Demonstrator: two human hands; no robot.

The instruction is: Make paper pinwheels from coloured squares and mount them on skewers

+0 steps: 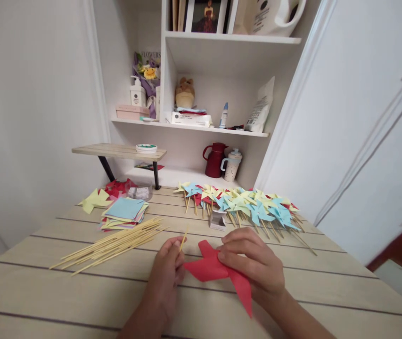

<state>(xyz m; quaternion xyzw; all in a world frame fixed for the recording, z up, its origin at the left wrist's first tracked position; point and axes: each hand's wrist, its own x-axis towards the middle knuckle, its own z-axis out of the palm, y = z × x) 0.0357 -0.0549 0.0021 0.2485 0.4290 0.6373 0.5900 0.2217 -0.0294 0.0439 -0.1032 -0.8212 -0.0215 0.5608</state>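
Note:
My left hand (167, 273) is closed around a thin wooden stick (184, 238) that pokes up from its fingers. A folded red paper pinwheel (218, 270) lies between my hands; my right hand (253, 263) pinches its right side with fingers curled over the paper. Both hands rest low over the wooden table (45, 292) near its front edge. Behind them lies a row of finished pinwheels (243, 205) in yellow, blue and red on sticks.
A bundle of loose sticks (112, 245) lies to the left, with a stack of coloured paper squares (125, 212) behind it and a small clear box (218, 220) in the middle. Shelves with a red jug (215, 160) and a cup stand at the back.

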